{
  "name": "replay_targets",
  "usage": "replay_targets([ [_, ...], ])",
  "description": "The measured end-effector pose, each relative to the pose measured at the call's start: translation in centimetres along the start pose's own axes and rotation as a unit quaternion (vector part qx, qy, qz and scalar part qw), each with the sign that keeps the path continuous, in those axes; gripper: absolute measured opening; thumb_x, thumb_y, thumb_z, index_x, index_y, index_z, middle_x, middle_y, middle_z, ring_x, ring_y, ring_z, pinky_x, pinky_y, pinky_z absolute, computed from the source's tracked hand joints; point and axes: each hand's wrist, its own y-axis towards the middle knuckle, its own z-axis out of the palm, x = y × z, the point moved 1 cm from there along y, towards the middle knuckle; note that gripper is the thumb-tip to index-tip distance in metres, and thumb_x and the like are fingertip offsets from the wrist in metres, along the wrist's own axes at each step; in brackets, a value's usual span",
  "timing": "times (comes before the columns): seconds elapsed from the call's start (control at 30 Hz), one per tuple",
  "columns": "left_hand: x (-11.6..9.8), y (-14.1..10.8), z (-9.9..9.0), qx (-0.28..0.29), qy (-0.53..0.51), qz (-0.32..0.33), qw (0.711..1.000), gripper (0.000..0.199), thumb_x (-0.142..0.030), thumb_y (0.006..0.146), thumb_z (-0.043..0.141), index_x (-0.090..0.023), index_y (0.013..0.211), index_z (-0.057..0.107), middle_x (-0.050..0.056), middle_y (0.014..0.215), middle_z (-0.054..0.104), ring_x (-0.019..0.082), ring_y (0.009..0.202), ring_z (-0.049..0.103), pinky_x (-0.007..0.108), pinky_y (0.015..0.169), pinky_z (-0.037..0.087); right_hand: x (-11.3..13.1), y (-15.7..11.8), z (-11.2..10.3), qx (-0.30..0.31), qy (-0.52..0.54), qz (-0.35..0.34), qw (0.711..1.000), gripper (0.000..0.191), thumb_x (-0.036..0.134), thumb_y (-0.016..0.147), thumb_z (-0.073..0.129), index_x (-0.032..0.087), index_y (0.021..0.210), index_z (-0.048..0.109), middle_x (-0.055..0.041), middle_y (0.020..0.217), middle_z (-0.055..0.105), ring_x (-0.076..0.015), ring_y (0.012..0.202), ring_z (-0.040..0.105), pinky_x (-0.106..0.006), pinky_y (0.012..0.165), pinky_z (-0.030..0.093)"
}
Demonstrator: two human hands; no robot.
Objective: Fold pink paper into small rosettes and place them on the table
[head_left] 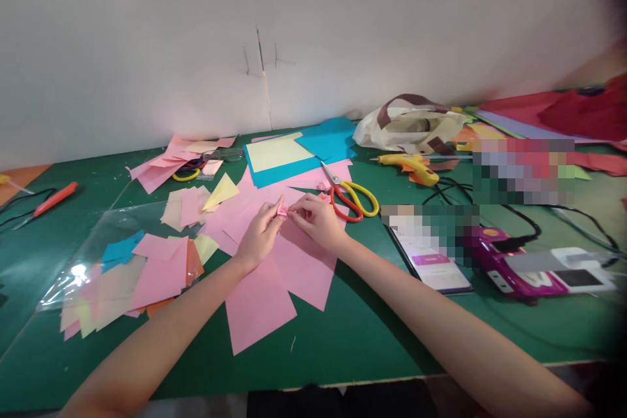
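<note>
Between my two hands is a small folded piece of pink paper. The fingers of my left hand are closed on it. My right hand is pinched at its right side; its fingertips meet the paper's edge, and whether they grip it is hard to make out. Below both hands lie large pink paper sheets, overlapping. Scissors with one red and one yellow handle rest just right of my right hand, beside small crumpled pink paper pieces.
Paper scraps and a clear plastic sheet lie left. Blue sheets and a cloth bag are behind. To the right are a yellow glue gun, a phone, a purple power strip and cables. A white partition stands at the back.
</note>
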Motion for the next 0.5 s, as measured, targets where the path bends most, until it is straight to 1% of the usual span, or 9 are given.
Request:
replay_targets([
  [0.07, -0.14, 0.06, -0.10, 0.010, 0.017, 0.016, 1.000, 0.037, -0.027, 0.087, 0.051, -0.027, 0.123, 0.060, 0.005, 0.116, 0.059, 0.020, 0.115, 0.054, 0.029, 0.098, 0.041, 0.12, -0.13, 0.08, -0.005, -0.010, -0.013, 1.000, 0.011, 0.018, 0.082, 0.058, 0.018, 0.079, 0.068, -0.0025, 0.073, 0.059, -0.0126, 0.061, 0.057, -0.026, 0.055, 0.048],
  [0.13, -0.16, 0.09, -0.18, 0.016, 0.006, 0.012, 1.000, 0.037, -0.026, 0.087, 0.051, -0.027, 0.122, 0.061, 0.004, 0.123, 0.060, 0.021, 0.122, 0.050, 0.030, 0.103, 0.036, 0.16, -0.24, 0.18, -0.011, -0.025, -0.026, 0.999, 0.010, 0.019, 0.082, 0.059, 0.019, 0.078, 0.068, -0.0026, 0.073, 0.059, -0.0130, 0.062, 0.057, -0.026, 0.056, 0.048],
  [0.2, -0.05, 0.08, -0.21, 0.015, -0.018, -0.010, 1.000, 0.037, -0.028, 0.086, 0.053, -0.027, 0.122, 0.061, 0.005, 0.122, 0.064, 0.023, 0.122, 0.051, 0.034, 0.104, 0.036, 0.13, -0.33, 0.29, -0.020, -0.043, -0.036, 0.998, 0.009, 0.019, 0.082, 0.059, 0.019, 0.077, 0.067, -0.0037, 0.075, 0.059, -0.0140, 0.064, 0.058, -0.026, 0.058, 0.048],
  [0.27, 0.02, 0.04, -0.21, 0.009, -0.030, -0.025, 0.999, 0.038, -0.031, 0.085, 0.055, -0.026, 0.122, 0.061, 0.005, 0.119, 0.066, 0.025, 0.118, 0.055, 0.036, 0.102, 0.039, 0.12, -0.39, 0.40, -0.028, -0.057, -0.046, 0.997, 0.010, 0.018, 0.082, 0.058, 0.019, 0.078, 0.067, -0.0047, 0.076, 0.060, -0.0151, 0.066, 0.059, -0.027, 0.059, 0.048],
  [0.37, -0.12, -0.06, -0.17, 0.008, -0.003, -0.005, 1.000, 0.039, -0.033, 0.087, 0.053, -0.026, 0.124, 0.060, 0.006, 0.124, 0.064, 0.025, 0.115, 0.057, 0.036, 0.100, 0.041, 0.29, -0.45, 0.49, -0.032, -0.075, -0.066, 0.994, 0.012, 0.018, 0.082, 0.056, 0.020, 0.077, 0.067, -0.0051, 0.077, 0.061, -0.0158, 0.068, 0.060, -0.027, 0.060, 0.048],
  [0.5, -0.41, -0.20, -0.12, 0.016, 0.043, 0.030, 0.999, 0.039, -0.033, 0.090, 0.047, -0.026, 0.126, 0.058, 0.005, 0.130, 0.059, 0.023, 0.122, 0.052, 0.032, 0.099, 0.041, 0.72, -0.48, 0.48, -0.034, -0.082, -0.091, 0.992, 0.014, 0.020, 0.084, 0.054, 0.020, 0.077, 0.066, -0.0053, 0.076, 0.062, -0.0157, 0.066, 0.060, -0.027, 0.059, 0.047],
])
